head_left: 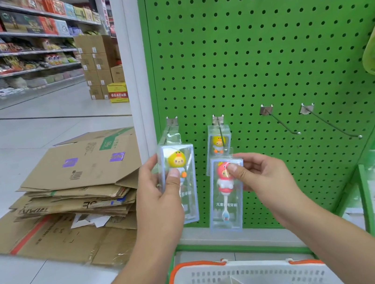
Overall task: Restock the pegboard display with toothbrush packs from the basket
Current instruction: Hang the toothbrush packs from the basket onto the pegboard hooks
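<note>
Both our hands are up at the green pegboard [254,57], lower row of hooks. Our left hand [163,194] grips a yellow-duck toothbrush pack [179,167], thumb on the front face, fingers curled round the left edge; the pack's top sits by the leftmost hook [172,121], though we cannot tell if its hang hole is on the wire. Our right hand [258,175] pinches a pink-figure toothbrush pack [224,197] near its top, just under the second hook [218,122], where another yellow pack [218,144] already hangs. The white basket [203,281] with orange handles sits below, more packs inside.

Risks, as we judge them: two packs handled at once, so either hang hole could miss its hook tip and the pack drop toward the basket or floor. The clear cases look slick; a loose pinch may slip. Pushing the pink pack on could jostle the one behind it.

Two empty hooks [281,122] lie to the right.

Legible writing: Chinese characters on the pink pack, reading roughly "儿童…毛牙刷" (children's toothbrush); brand not readable. Flattened cardboard [77,183] on the floor to the left carries print too blurred to read
</note>
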